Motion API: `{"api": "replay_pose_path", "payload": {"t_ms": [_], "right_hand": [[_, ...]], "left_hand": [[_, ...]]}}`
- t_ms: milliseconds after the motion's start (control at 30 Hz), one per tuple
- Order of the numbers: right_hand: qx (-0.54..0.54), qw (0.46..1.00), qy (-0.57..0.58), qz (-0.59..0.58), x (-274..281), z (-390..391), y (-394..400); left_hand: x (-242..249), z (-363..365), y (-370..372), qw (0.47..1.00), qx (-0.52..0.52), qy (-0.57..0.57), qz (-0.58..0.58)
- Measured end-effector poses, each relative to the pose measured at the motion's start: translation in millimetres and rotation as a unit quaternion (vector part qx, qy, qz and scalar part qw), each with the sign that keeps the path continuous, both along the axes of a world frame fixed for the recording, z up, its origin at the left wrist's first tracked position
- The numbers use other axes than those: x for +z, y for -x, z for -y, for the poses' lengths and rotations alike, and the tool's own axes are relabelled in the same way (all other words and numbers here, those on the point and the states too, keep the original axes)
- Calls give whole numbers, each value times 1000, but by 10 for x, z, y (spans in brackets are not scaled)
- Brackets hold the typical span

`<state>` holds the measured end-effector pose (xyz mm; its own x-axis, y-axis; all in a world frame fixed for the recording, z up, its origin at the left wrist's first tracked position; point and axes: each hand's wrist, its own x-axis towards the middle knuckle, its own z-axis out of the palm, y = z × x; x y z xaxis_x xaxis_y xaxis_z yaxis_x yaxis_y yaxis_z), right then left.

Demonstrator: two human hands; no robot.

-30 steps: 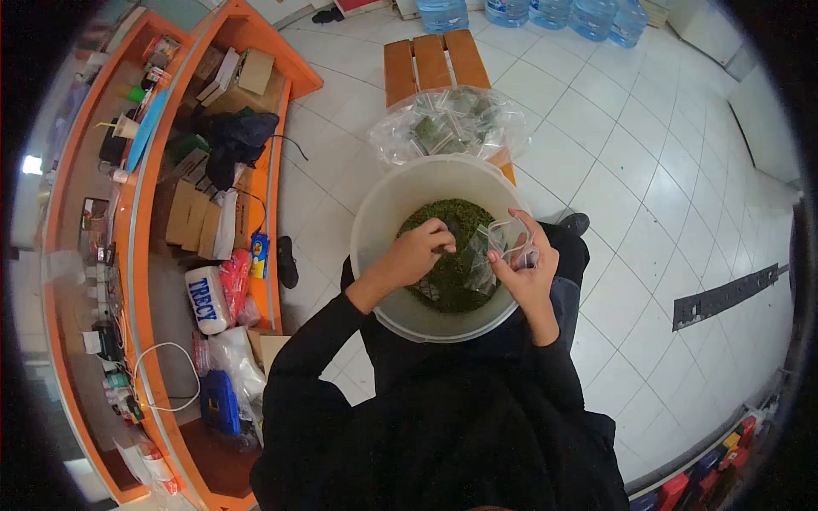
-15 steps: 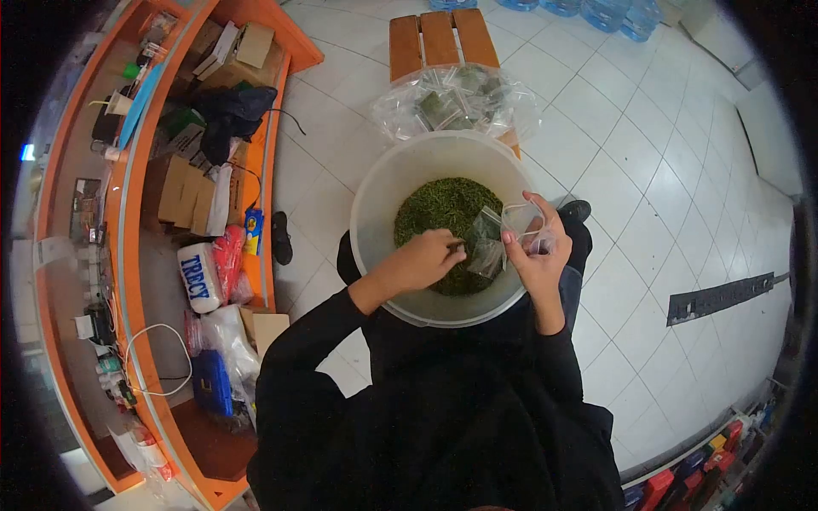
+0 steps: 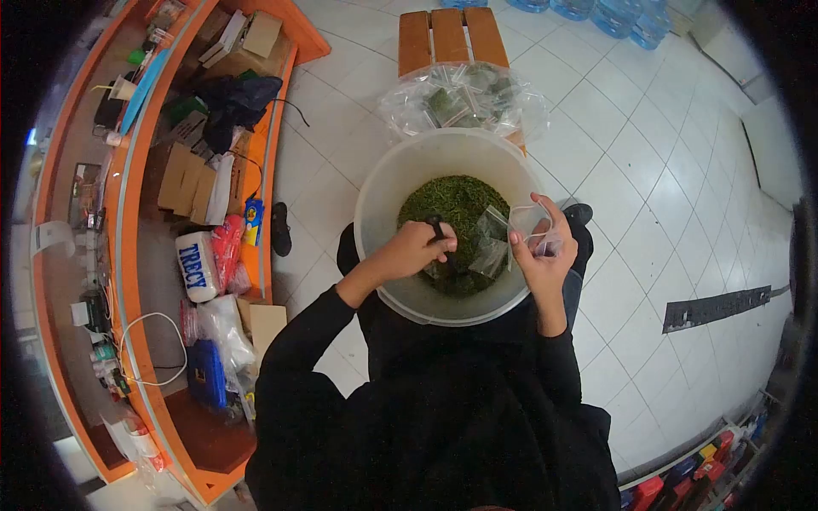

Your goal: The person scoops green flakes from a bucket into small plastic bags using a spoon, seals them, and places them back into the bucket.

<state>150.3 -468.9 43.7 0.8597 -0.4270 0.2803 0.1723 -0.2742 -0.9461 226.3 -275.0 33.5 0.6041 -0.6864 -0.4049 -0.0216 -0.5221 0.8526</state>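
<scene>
Between my legs stands a translucent white bucket (image 3: pixel 379 183), holding a bed of green dried herb (image 3: pixel 447 198). Over it, my left hand (image 3: pixel 416 250) is closed round the black handle of a tool (image 3: pixel 437 228); its lower end is down by the herb and I cannot make out its shape. At the bucket's right rim my right hand (image 3: pixel 547 255) grips a small clear zip bag (image 3: pixel 530 220), its mouth held apart. Several other small clear bags (image 3: pixel 490 247) lie on the herb, between my two hands.
Beyond the bucket, a large clear bag (image 3: pixel 469 98) full of small herb-filled packets rests on an orange slatted wooden stool (image 3: pixel 450 38). Orange shelves (image 3: pixel 264 170) with boxes and packages stand at left. Large water bottles (image 3: pixel 618 17) are at the back, and a dark strip (image 3: pixel 716 308) lies on the tiles.
My left hand has moved slightly left and turned, so the black handle now shows upright. My right hand still holds the bag, its mouth spread wider. The view has shifted a little.
</scene>
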Motion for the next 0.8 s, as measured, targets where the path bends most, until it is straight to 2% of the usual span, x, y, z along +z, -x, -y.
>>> {"api": "replay_pose_path", "payload": {"t_ms": [100, 133, 233, 333, 567, 633, 800], "right_hand": [[1, 1000, -4, -2, 1, -14, -2], [1, 1000, -4, -1, 1, -10, 0], [0, 1000, 8, 9, -33, 0, 1], [1, 1000, -7, -7, -9, -9, 7], [-1, 999, 37, 23, -25, -15, -21], [-4, 999, 37, 10, -18, -21, -10], [28, 992, 67, -105, -70, 11, 44]], "left_hand": [[-192, 77, 155, 996, -68, -21, 51], [-243, 95, 193, 990, -118, -41, 71], [25, 170, 225, 989, -128, -63, -28], [123, 7, 149, 992, -62, 11, -105], [301, -449, 76, 981, 107, 97, -129], [365, -541, 129, 965, 181, 148, -118], [309, -784, 216, 894, 349, 264, -99]]}}
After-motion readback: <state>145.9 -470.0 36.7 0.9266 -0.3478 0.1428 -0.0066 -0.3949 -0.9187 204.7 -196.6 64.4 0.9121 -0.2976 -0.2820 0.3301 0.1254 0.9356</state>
